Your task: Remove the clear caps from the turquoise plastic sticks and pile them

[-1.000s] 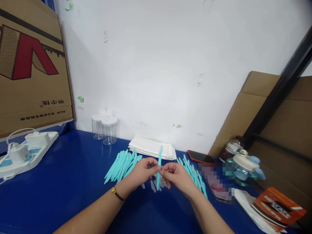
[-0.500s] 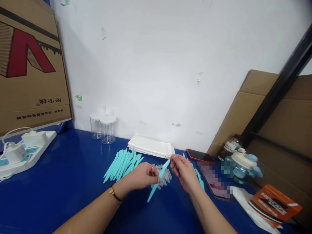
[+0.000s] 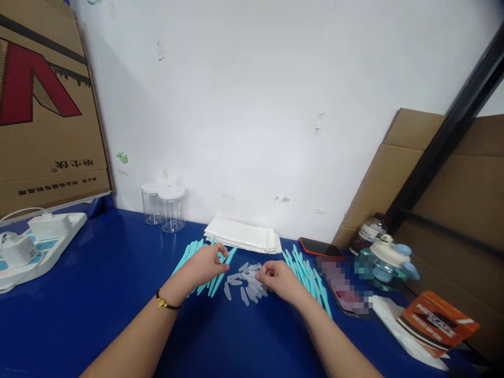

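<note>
At the frame's centre lie the loose translucent pieces (image 3: pixel 252 286), between a pile of turquoise sticks (image 3: pixel 218 283) to their left and a second batch of turquoise sticks (image 3: pixel 309 281) to their right. My left hand (image 3: pixel 202 265) is over the left pile, thumb and forefinger parted beside one stick; my right hand's (image 3: pixel 277 281) fingertips are bunched at the translucent pieces, though I cannot tell whether they pinch one. I judge this the changeover between sticks, calling for a single piece separated out, below the white packets (image 3: pixel 242 236).

Translucent caps (image 3: pixel 252 287) between turquoise sticks (image 3: pixel 311 280)
</note>
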Tool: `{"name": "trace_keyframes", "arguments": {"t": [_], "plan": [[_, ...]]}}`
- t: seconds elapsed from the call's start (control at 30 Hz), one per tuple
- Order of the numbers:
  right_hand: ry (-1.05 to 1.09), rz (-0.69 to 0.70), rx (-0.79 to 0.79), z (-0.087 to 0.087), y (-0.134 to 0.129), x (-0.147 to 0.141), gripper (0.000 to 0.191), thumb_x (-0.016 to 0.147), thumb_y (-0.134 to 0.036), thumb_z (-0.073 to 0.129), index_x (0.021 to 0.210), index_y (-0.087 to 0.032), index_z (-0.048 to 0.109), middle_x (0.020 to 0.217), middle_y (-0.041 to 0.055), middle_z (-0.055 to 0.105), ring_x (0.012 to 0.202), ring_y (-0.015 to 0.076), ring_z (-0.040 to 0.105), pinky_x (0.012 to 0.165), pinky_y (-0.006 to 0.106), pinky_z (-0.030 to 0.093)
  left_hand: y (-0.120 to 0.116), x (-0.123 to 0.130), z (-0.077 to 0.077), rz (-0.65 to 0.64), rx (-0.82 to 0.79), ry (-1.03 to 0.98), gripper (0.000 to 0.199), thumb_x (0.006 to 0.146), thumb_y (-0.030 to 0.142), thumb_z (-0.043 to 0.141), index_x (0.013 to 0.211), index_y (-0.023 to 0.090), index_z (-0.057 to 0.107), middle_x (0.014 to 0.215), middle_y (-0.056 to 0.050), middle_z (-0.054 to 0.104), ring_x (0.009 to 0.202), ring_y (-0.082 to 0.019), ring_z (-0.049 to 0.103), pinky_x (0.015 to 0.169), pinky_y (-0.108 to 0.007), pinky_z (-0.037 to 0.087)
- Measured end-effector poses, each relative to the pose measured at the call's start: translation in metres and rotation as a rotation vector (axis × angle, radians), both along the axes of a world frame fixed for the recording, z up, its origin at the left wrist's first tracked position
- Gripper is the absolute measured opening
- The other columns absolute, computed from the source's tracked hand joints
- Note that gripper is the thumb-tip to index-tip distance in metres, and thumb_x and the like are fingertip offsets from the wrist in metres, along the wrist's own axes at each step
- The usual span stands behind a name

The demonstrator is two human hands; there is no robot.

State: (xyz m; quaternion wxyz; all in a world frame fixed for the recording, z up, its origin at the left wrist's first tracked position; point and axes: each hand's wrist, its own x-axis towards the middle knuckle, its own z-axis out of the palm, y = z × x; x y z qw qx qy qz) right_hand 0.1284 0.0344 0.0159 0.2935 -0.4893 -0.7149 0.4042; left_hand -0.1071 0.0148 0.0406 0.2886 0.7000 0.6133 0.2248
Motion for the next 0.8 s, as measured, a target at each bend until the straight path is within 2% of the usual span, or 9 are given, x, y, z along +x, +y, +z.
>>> {"name": "trace_keyframes", "arguments": {"t": [0.1,0.2,0.27,0.37,0.5,0.63,0.7,0.8], "plan": [[-0.138,-0.061,0.102,0.004,0.001,0.0,0.018,0.071,-0.034,0.058,0.074,-0.017,0.061,0.054,-0.0011,0.057,0.049,0.0118,0.05,0.047,0.022,0.032,0.012,-0.017,-0.008,0.154,0.038,0.206,0.029,0.066,0.032,0.057,0.092,0.02,0.051,0.064,0.002,0.056,0.055,-0.014,0.052,0.047,-0.022,0.028],[-0.33,-0.166,0.266,0.02,0.002,0.024,0.014,0.073,-0.029,0.053,0.072,-0.019,0.062,0.06,0.0007,0.06,0.057,0.0133,0.054,0.052,0.022,0.034,0.018,-0.022,-0.016,0.2,0.029,0.345,0.024,0.065,0.032,0.059,0.085,0.021,0.051,0.064,0.001,0.056,0.058,-0.016,0.054,0.048,-0.023,0.027],[-0.503,-0.234,0.313,0.029,0.001,0.044,0.013,0.072,-0.027,0.052,0.067,-0.019,0.062,0.064,0.0025,0.062,0.062,0.0149,0.057,0.054,0.023,0.034,0.019,-0.021,-0.017,0.217,0.03,0.37,0.024,0.065,0.033,0.06,0.084,0.021,0.05,0.063,0.001,0.056,0.059,-0.017,0.055,0.049,-0.024,0.027],[-0.78,-0.256,0.181,0.033,-0.004,0.061,0.013,0.065,-0.031,0.058,0.063,-0.019,0.061,0.067,0.0057,0.064,0.063,0.0187,0.059,0.051,0.025,0.033,0.016,-0.018,-0.013,0.234,0.056,0.348,0.026,0.067,0.038,0.058,0.086,0.021,0.05,0.064,0.001,0.057,0.06,-0.017,0.056,0.05,-0.024,0.028],[-1.014,-0.212,-0.003,0.027,-0.009,0.051,0.024,0.053,-0.031,0.065,0.073,-0.017,0.062,0.081,0.0102,0.066,0.07,0.0256,0.062,0.048,0.027,0.035,0.011,-0.012,-0.004,0.214,0.113,0.3,0.024,0.071,0.042,0.053,0.084,0.021,0.05,0.063,0.001,0.058,0.061,-0.017,0.055,0.05,-0.024,0.028],[-1.047,-0.198,-0.001,0.022,-0.01,0.038,0.034,0.051,-0.03,0.064,0.082,-0.016,0.062,0.089,0.0124,0.065,0.075,0.0278,0.062,0.049,0.028,0.036,0.005,0.0,0.001,0.119,0.15,0.159,0.024,0.072,0.042,0.051,0.082,0.021,0.051,0.058,0.004,0.055,0.056,-0.013,0.053,0.049,-0.022,0.029],[-1.012,-0.207,0.018,0.02,-0.008,0.04,0.028,0.052,-0.029,0.062,0.077,-0.016,0.061,0.085,0.0119,0.065,0.072,0.0267,0.062,0.047,0.027,0.035,0.001,0.011,0.002,0.035,0.134,0.054,0.024,0.073,0.043,0.051,0.081,0.02,0.052,0.055,0.005,0.052,0.052,-0.012,0.05,0.047,-0.021,0.03],[-0.838,-0.174,-0.001,0.02,-0.003,0.05,0.009,0.055,-0.023,0.058,0.061,-0.016,0.058,0.065,0.008,0.063,0.06,0.0209,0.059,0.044,0.025,0.033,-0.007,0.03,-0.001,-0.105,0.067,-0.121,0.03,0.072,0.046,0.052,0.08,0.018,0.056,0.058,0.004,0.053,0.052,-0.01,0.049,0.047,-0.019,0.032]]}}
